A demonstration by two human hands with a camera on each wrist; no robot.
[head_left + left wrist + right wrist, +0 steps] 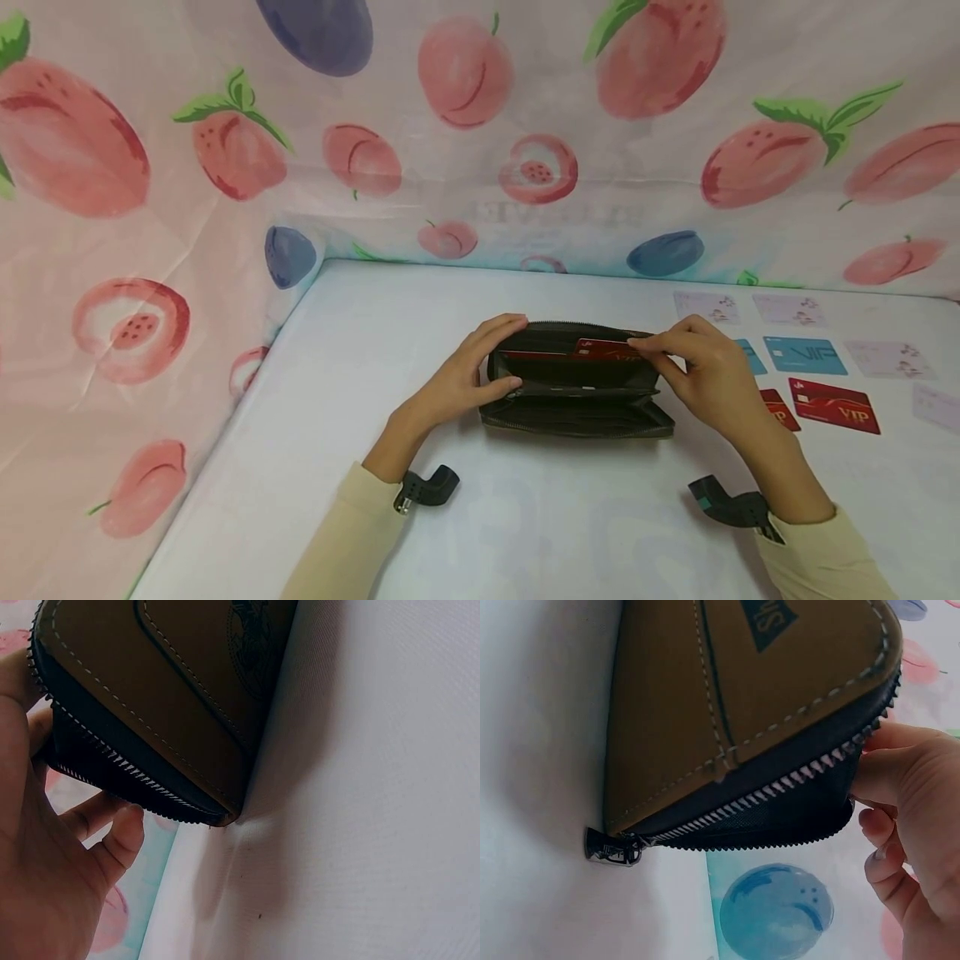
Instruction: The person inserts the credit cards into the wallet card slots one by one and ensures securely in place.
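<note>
A long zip-around wallet (577,425) stands unzipped on the white table, its compartments facing up. At its left end my left hand (461,375) grips it, fingers at the back edge and thumb on an inner divider. In the back compartment a red card (595,347) sticks partly out of a slot. My right hand (701,367) pinches that card near its right end; the fingertips partly cover it. Both wrist views show the wallet's brown stitched outside (187,675), and a metal zip pull (613,849) hangs at the lower corner in the right wrist view.
Right of the wallet lie a blue VIP card (806,356), a red VIP card (834,406) and several pale cards (890,360). Another red card (780,408) and a blue card (752,356) are partly hidden by my right hand. A fruit-patterned cloth (450,183) rises behind the table.
</note>
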